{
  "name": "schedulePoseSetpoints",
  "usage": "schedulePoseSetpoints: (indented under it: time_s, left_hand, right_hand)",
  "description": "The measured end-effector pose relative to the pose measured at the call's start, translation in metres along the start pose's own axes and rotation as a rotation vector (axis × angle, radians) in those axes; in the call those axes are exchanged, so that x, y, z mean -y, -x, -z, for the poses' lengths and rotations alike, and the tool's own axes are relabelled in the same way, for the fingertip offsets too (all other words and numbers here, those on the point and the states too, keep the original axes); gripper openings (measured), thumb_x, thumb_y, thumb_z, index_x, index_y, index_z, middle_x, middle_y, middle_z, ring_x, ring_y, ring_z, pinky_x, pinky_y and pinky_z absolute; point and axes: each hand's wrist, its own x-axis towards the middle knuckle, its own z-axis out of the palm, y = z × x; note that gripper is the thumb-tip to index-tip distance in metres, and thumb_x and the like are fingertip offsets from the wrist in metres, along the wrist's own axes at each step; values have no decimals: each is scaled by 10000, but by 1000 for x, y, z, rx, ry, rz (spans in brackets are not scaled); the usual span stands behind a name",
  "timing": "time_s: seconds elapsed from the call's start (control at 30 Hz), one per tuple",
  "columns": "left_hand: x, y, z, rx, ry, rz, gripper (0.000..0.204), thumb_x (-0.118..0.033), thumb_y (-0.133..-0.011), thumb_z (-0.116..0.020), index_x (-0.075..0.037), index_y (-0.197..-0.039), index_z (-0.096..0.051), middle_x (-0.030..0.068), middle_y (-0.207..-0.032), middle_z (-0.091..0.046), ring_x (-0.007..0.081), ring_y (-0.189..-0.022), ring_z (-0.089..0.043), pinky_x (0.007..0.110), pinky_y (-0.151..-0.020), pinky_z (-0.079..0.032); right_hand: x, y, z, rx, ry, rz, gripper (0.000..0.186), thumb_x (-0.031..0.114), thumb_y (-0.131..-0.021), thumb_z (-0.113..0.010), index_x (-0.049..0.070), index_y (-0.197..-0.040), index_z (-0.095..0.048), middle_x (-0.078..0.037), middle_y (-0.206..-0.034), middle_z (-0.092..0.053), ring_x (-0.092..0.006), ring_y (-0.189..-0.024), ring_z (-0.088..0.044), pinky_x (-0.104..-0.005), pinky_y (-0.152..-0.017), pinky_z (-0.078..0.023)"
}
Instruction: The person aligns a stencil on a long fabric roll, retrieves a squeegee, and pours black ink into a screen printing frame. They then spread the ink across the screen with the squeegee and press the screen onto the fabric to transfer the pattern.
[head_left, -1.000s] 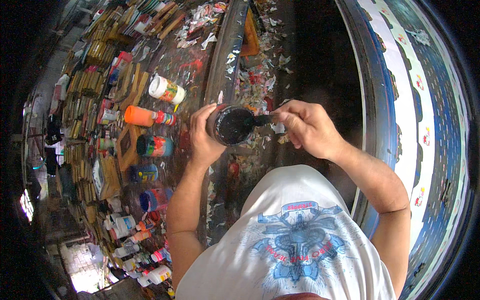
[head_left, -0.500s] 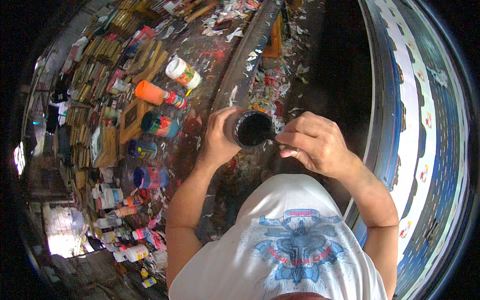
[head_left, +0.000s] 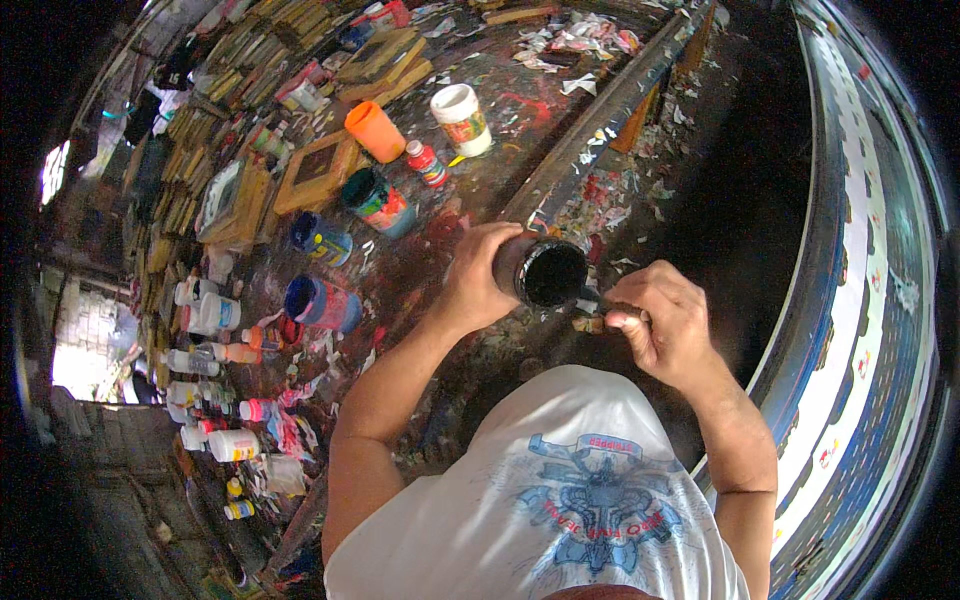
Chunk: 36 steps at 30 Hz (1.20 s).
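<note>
A dark cylindrical container (head_left: pixel 537 271) of black paint or ink is gripped round its side by my left hand (head_left: pixel 478 280), fingers closed on it, with its open top facing up. Just right of it, my right hand (head_left: pixel 655 320) pinches a dark stick (head_left: pixel 600 300), whose inner end is at the container's right rim; whether it is flat like a spatula I cannot tell. Both hands are above a strip of paper scraps, in front of my white-shirted body.
On the stained bench (head_left: pixel 520 110) at left stand paint tubs, including a white one (head_left: pixel 460 118) and an orange one (head_left: pixel 372 130), several small bottles, wooden frames (head_left: pixel 310 175) and stacked boards (head_left: pixel 190 140). A raised beam (head_left: pixel 610 110) runs behind my hands. A long printing table (head_left: pixel 850 300) with white printed strips lies right.
The whole view has rotated, with the bench appearing tilted. The container has moved right and down in view, and my right hand has drawn lower, still holding the stick.
</note>
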Motion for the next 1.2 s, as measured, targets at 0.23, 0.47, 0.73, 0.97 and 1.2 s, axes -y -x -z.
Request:
schedulePoseSetpoints:
  time_s: [0.23,0.47,0.73,0.97,1.2]
  left_hand:
    - [19,0,7,-37,22,21,887,-135,-669,-1063,-82,-1447,-639,164,-1431,-721,409,-1364,-680,583,-1277,-441]
    - [37,5,11,-76,22,34,855,-142,-685,-1067,-77,-1428,-648,159,-1405,-734,411,-1329,-691,578,-1226,-487]
    - [43,-7,10,-42,45,6,860,-139,-686,-1079,-87,-1429,-649,162,-1397,-730,413,-1293,-700,522,-1138,-547]
    - [28,-19,-13,-27,155,-8,900,-116,-679,-1083,-108,-1463,-642,135,-1409,-729,386,-1328,-698,501,-1159,-549]
    - [5,-24,-40,43,182,-25,892,-83,-697,-1071,-85,-1482,-647,160,-1442,-719,401,-1337,-695,502,-1179,-548]
  right_hand:
    - [9,-28,-52,-40,-97,46,290,217,-911,-932,35,-1101,-809,-151,-997,-812,-375,-890,-792,-482,-805,-662]
    - [1,-50,-23,80,115,87,290,242,-913,-931,58,-1087,-788,-141,-992,-812,-366,-887,-811,-480,-758,-661]
    - [-5,-41,-43,106,-98,8,234,226,-989,-883,52,-1114,-787,-152,-979,-812,-377,-883,-822,-487,-764,-671]
    - [-4,-40,-27,4,67,-34,248,196,-968,-886,61,-1138,-767,-145,-1008,-807,-371,-860,-816,-489,-726,-663]
    - [-23,-16,37,141,16,-22,243,256,-992,-876,80,-1118,-767,-151,-1004,-801,-387,-862,-809,-500,-718,-665]
